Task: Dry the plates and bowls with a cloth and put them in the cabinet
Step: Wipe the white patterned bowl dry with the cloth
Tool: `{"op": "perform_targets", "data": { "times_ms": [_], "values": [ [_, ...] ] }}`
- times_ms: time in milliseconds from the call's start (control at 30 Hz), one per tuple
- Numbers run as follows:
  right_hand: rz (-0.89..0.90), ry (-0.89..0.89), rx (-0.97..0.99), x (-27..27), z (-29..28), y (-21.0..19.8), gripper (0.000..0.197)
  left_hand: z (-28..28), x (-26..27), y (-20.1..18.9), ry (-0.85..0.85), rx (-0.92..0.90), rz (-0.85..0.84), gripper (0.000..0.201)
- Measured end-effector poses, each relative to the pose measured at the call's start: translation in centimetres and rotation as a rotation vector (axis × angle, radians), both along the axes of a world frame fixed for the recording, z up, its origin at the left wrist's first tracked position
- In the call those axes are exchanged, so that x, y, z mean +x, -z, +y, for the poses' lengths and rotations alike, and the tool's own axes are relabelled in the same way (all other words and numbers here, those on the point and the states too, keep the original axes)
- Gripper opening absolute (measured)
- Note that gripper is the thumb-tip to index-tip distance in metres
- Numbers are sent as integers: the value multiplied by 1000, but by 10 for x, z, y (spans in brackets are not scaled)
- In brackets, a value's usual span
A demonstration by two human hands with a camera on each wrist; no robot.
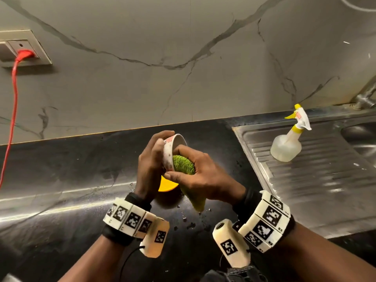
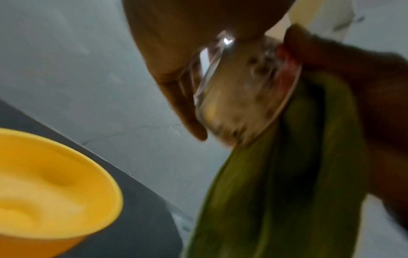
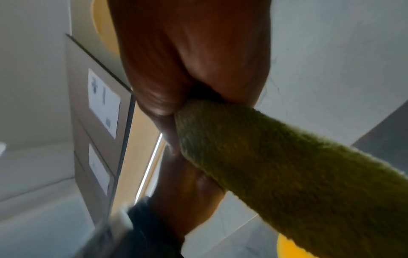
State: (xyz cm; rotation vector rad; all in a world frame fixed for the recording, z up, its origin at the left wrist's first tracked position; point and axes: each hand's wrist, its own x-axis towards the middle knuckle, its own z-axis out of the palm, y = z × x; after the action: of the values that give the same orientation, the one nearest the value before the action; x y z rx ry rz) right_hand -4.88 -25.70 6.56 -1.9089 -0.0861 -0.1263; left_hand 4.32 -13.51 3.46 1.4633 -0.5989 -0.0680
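My left hand [image 1: 154,157] grips a small white bowl [image 1: 175,143] with red and speckled marks, tipped on its side above the black counter. My right hand [image 1: 195,176] holds a green cloth [image 1: 183,164] bunched inside the bowl's mouth, with the cloth's tail hanging down below the palm. In the left wrist view the bowl [image 2: 240,97] is seen from its base beside the green cloth [image 2: 287,174]. The right wrist view shows the cloth [image 3: 276,165] squeezed in my palm. A yellow bowl [image 1: 166,187] stands on the counter under my hands, mostly hidden, and shows as the yellow bowl [image 2: 48,188] at lower left.
A spray bottle [image 1: 288,143] with a yellow trigger stands on the steel drainboard [image 1: 325,176] at the right, next to the sink basin [image 1: 362,137]. A red cable [image 1: 12,110] hangs from a wall socket [image 1: 22,47] at left. Water drops dot the black counter [image 1: 61,180].
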Motion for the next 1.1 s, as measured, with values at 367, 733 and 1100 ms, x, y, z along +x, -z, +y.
{"op": "perform_targets", "data": {
  "times_ms": [367,733,1100],
  "values": [
    [-21,62,60,-3,15,11,28,-6,-2,-2,-30,-61,192,38],
    [31,-12,447,-2,6,5,30,0,-5,14,-115,28,-360,35],
    [5,4,211,-2,12,7,28,-3,2,-12,102,-95,475,46]
  ]
}}
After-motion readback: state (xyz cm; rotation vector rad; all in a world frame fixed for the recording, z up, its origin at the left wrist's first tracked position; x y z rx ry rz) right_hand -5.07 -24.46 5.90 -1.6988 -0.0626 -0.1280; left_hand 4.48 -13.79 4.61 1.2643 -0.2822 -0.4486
